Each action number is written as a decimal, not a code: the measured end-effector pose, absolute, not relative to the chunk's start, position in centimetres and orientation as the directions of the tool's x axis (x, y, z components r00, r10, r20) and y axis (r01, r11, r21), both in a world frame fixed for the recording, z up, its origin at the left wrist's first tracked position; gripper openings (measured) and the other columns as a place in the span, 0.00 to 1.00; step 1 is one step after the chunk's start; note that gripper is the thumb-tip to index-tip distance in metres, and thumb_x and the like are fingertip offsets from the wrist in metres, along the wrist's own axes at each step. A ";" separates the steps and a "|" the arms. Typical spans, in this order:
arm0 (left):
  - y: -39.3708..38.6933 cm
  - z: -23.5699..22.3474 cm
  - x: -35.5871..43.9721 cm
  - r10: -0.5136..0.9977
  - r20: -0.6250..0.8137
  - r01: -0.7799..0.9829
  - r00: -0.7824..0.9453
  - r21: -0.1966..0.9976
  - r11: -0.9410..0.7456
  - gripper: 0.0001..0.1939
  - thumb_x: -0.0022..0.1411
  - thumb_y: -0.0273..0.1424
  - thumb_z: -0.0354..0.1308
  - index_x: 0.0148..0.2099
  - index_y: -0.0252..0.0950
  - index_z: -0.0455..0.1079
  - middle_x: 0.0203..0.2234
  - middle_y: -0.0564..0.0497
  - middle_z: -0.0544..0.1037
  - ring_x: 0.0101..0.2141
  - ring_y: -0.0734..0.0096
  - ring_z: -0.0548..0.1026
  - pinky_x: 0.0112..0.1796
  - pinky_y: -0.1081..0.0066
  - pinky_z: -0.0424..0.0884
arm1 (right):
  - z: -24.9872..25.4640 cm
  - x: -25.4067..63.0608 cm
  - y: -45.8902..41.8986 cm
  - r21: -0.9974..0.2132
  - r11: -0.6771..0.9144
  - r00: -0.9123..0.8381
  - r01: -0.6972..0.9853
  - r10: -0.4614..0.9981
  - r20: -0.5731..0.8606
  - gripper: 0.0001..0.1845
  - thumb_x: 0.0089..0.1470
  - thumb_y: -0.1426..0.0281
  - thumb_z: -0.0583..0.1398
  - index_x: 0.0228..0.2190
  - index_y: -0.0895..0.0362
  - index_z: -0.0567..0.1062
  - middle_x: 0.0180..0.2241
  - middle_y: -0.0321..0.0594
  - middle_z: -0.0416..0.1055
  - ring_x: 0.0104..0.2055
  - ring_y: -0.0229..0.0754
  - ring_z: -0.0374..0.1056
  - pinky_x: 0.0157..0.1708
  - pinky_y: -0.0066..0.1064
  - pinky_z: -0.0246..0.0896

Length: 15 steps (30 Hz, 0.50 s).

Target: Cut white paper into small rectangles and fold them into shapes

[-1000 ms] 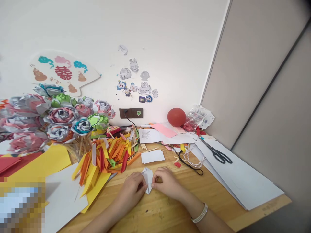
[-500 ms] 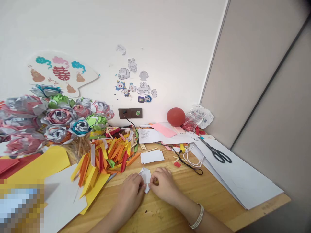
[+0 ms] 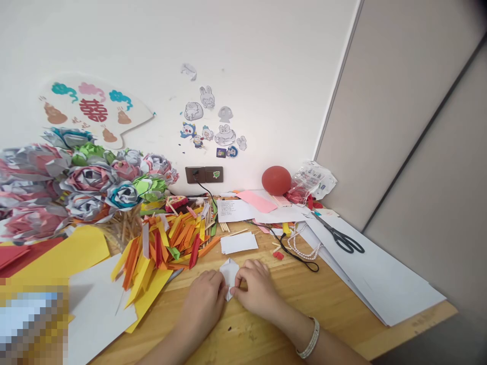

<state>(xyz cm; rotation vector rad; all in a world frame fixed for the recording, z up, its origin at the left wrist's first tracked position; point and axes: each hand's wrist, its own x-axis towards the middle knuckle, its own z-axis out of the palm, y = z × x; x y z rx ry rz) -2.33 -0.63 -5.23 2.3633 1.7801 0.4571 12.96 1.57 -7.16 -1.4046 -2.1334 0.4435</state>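
Note:
Between my two hands, on the wooden table (image 3: 262,324), lies a small folded white paper (image 3: 230,272) with pointed ends. My left hand (image 3: 207,294) has its fingers closed on the paper's left edge. On the right edge, my right hand (image 3: 255,285) pinches the paper between thumb and forefinger. A bracelet circles the right wrist. Just beyond the folded paper sits a small stack of white paper slips (image 3: 239,243).
Folded orange and yellow paper strips (image 3: 178,235) are heaped at left, near paper flowers (image 3: 91,182). Black-handled scissors (image 3: 344,241) rest on white sheets (image 3: 391,284) at right. A red balloon (image 3: 276,180), a pearl string (image 3: 299,246) and a black cord (image 3: 304,263) lie farther back.
My right thumb and forefinger have shifted slightly along the folded paper's right edge. My left hand stays on its left side. The view has tilted a little.

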 end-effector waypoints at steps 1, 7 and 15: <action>-0.6 -5.3 -2.4 0.957 0.150 0.910 0.250 0.301 -0.285 0.11 0.61 0.26 0.45 0.30 0.35 0.67 0.28 0.45 0.74 0.34 0.58 0.71 0.36 0.65 0.63 | -7.2 13.0 1.6 -0.542 0.403 -0.310 0.738 0.915 0.258 0.08 0.44 0.66 0.66 0.23 0.53 0.71 0.31 0.34 0.67 0.40 0.43 0.60 0.40 0.33 0.47; -0.3 -5.5 -2.7 0.959 0.154 0.903 0.240 0.328 -0.278 0.10 0.61 0.28 0.45 0.29 0.36 0.65 0.28 0.46 0.75 0.33 0.59 0.72 0.35 0.66 0.63 | -7.2 12.9 1.6 -0.542 0.406 -0.304 0.735 0.913 0.273 0.09 0.44 0.66 0.66 0.23 0.54 0.71 0.31 0.33 0.67 0.40 0.42 0.60 0.40 0.32 0.47; -0.1 -5.6 -2.5 0.960 0.170 0.900 0.224 0.343 -0.270 0.08 0.58 0.28 0.49 0.28 0.37 0.66 0.26 0.47 0.74 0.32 0.60 0.71 0.34 0.66 0.62 | -7.3 12.7 1.5 -0.528 0.396 -0.297 0.751 0.917 0.266 0.09 0.44 0.67 0.65 0.23 0.54 0.70 0.31 0.34 0.66 0.40 0.43 0.60 0.39 0.33 0.47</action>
